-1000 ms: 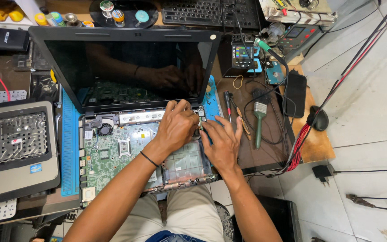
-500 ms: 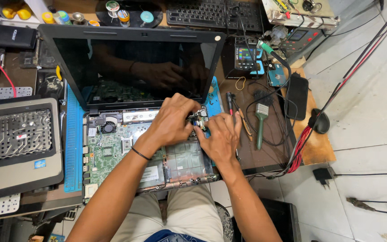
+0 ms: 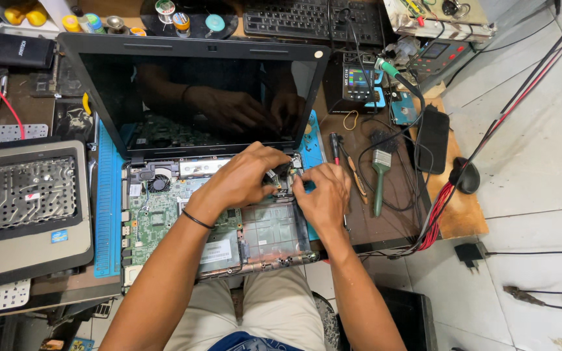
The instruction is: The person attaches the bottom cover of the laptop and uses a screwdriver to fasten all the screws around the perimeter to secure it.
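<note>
A messy wooden work table (image 3: 395, 195) stands on a pale tiled floor (image 3: 541, 162), and it is full of tools and wires. In the middle sits an opened laptop (image 3: 190, 214) on a blue mat (image 3: 108, 214). Its top cover is off, so the green board (image 3: 164, 211) inside shows, with a little round fan (image 3: 159, 182) near the back left corner. Its dark screen (image 3: 193, 97) stands up behind and mirrors the hands.

The left hand (image 3: 239, 182) lies over the back right part of the open laptop, fingers curled down and close together, pinching at something small there. What it holds is too tiny to tell. A thin black band (image 3: 196, 219) goes around that wrist. The right hand (image 3: 323, 195) is just beside it, at the right edge of the laptop, fingers also bent in tight at the same spot. The two hands almost touch.

To the right lie a screwdriver (image 3: 335, 148) and a green brush (image 3: 380, 179), near the right hand. A small meter with a bright screen (image 3: 357, 83) sits behind them. On the left rests a grey laptop cover (image 3: 24, 201), turned over. A black keyboard (image 3: 310, 19) lies at the far back
</note>
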